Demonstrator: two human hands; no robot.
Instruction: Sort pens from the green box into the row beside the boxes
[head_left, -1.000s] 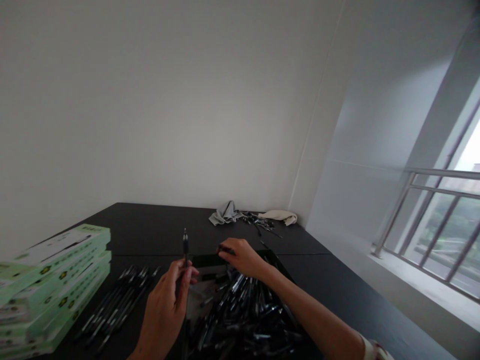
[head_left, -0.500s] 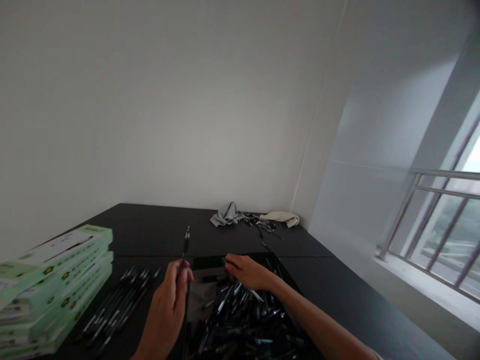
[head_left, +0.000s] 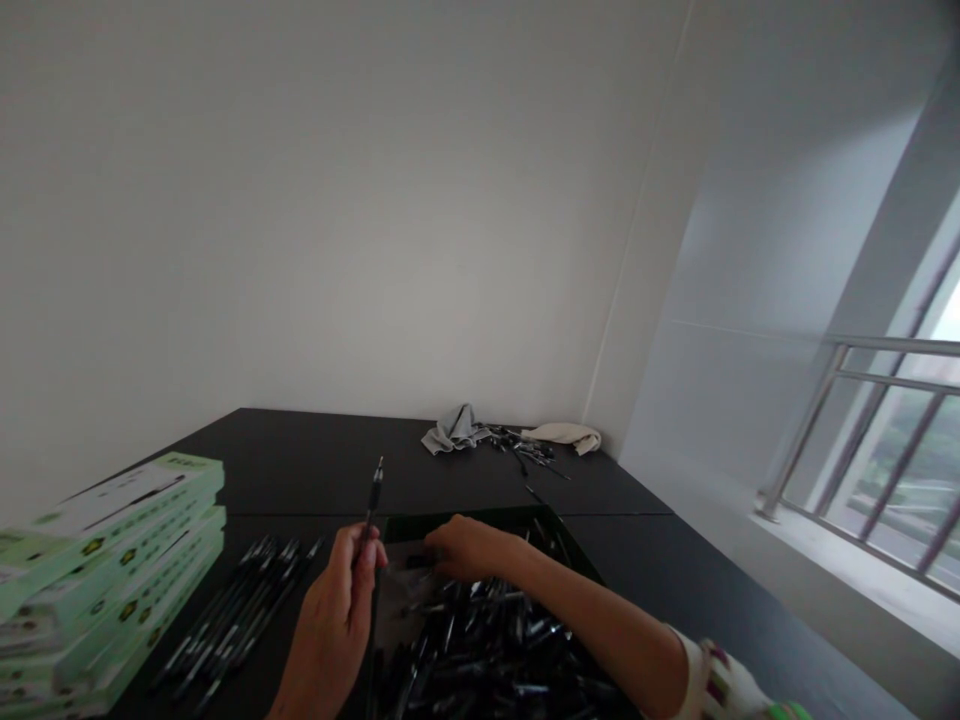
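My left hand is shut on a slim black pen, which it holds upright with the tip pointing away from me. My right hand lies low over a heap of black pens, with its fingertips among the pens at the heap's left side. Whether those fingers grip a pen is hidden. The heap fills a dark tray, whose near part is out of view. A row of black pens lies on the table to the left of the tray, close to my left hand.
Stacked green-and-white boxes stand at the left on the black table. At the far edge are a grey cloth, loose dark pen parts and a beige cloth. A railed window is at the right.
My right hand has moved left and lower into the heap, and its patterned sleeve shows more. The pens in the heap have shifted. My left hand and its pen stay nearly still.
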